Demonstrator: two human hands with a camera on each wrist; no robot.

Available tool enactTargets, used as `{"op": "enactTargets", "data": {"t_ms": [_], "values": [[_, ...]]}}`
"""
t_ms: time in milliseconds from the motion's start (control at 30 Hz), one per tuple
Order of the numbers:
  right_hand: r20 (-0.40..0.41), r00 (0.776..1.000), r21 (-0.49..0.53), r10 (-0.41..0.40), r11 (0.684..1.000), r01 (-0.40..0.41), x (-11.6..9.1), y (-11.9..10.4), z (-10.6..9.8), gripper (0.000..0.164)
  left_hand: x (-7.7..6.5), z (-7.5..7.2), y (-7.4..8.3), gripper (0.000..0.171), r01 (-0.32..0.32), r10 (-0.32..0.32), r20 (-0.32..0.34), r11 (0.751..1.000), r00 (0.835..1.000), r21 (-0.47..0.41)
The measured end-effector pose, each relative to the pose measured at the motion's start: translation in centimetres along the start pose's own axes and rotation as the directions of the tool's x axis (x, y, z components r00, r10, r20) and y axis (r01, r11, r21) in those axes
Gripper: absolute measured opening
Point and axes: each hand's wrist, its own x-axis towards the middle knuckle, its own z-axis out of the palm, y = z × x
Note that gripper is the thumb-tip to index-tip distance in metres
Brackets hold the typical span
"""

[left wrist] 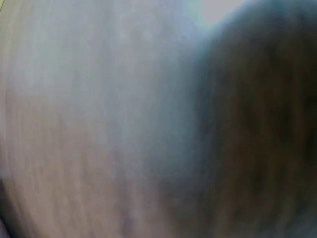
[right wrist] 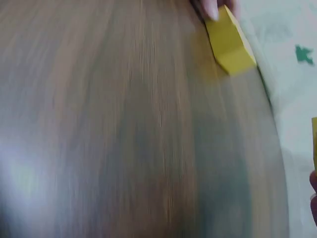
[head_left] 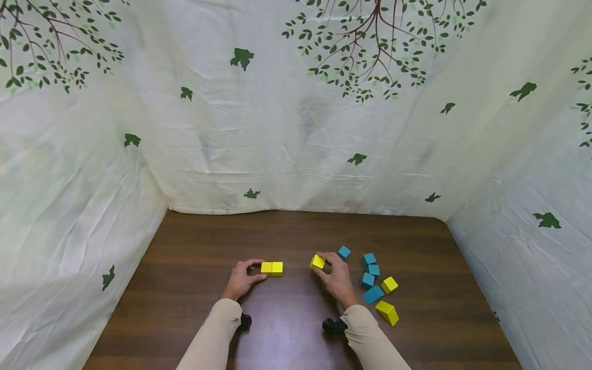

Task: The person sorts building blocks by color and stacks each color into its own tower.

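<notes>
Two yellow cubes [head_left: 272, 269] sit side by side on the wooden table in the head view. My left hand [head_left: 241, 279] pinches the left-hand cube between thumb and forefinger; the right wrist view shows its fingertips [right wrist: 212, 10] on either side of the pair. To the right, my right hand [head_left: 337, 279] holds another yellow cube [head_left: 317, 261], tilted, between thumb and fingers. A gap separates that cube from the pair. Only a sliver of the held cube [right wrist: 315, 141] shows in the right wrist view. The left wrist view is too blurred to show the hand.
Several blue blocks [head_left: 372, 270] lie right of my right hand, with one blue cube [head_left: 344, 252] just behind it. Beside them are a yellow cube [head_left: 389, 284] and a yellow wedge-like block [head_left: 387, 312]. White leaf-printed cloth [head_left: 296, 154] borders the table [head_left: 208, 231].
</notes>
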Motion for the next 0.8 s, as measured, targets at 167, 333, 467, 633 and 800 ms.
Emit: {"op": "enactTargets", "data": {"t_ms": [167, 333, 467, 633, 800], "values": [[-0.010, 0.997, 0.048, -0.072, 0.996, 0.072, 0.5, -1.5, 2.4, 0.041, 0.1, 0.0, -0.3, 0.036, 0.008, -0.008, 0.008, 1.000, 1.000, 0.009], [0.025, 0.999, 0.071, -0.048, 0.996, 0.046, 0.7, -2.9, 4.5, 0.039, 0.3, 0.1, -0.3, 0.036, 0.011, -0.011, 0.008, 1.000, 1.000, 0.011], [0.049, 0.999, 0.079, -0.017, 0.997, 0.013, 0.8, -3.8, 5.7, 0.038, 0.3, 0.0, -0.2, 0.036, 0.007, -0.007, 0.006, 1.000, 1.000, 0.018], [0.083, 0.995, 0.090, -0.049, 0.995, 0.041, 1.2, -4.2, 6.9, 0.037, 0.2, 0.0, -0.2, 0.036, 0.031, -0.031, 0.015, 0.999, 0.999, 0.012], [0.124, 0.988, 0.094, -0.088, 0.993, 0.077, 1.5, -4.2, 8.1, 0.038, 0.1, 0.0, -0.4, 0.036, 0.031, -0.031, 0.016, 0.999, 0.999, 0.020]]}}
